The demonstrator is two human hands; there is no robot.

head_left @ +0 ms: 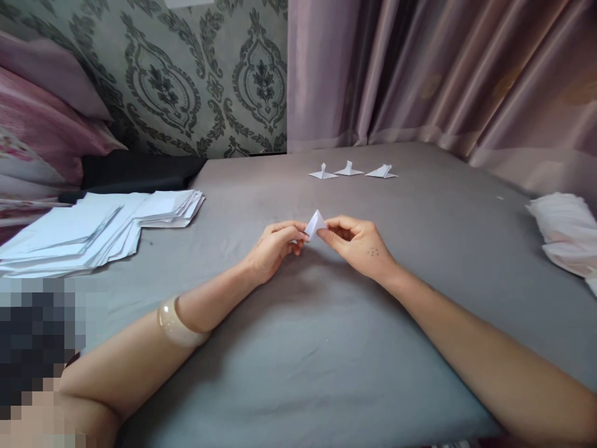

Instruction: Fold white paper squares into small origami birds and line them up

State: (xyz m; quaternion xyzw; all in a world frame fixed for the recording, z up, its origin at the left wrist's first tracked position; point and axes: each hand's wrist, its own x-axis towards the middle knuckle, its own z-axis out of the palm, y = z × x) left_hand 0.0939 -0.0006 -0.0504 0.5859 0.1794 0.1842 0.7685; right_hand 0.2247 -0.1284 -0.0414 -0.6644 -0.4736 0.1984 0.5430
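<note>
A small piece of folded white paper [316,225], pointed at the top, is held between my two hands above the grey sheet. My left hand [276,247] pinches its left lower corner between thumb and fingers. On the other side, my right hand [359,242] grips the right edge with thumb and curled index finger. The fingers hide the paper's lower part. Farther back stand three folded paper figures, a left one [323,172], a middle one [349,168] and a right one [382,172], each with a raised point and flat wings.
Stacks of white paper sheets [97,230] lie at the left, in front of a black flat item [140,171]. A crumpled white bundle [565,230] is at the right edge. Mauve curtains [420,68] and patterned wallpaper [214,81] border the grey sheet [298,373].
</note>
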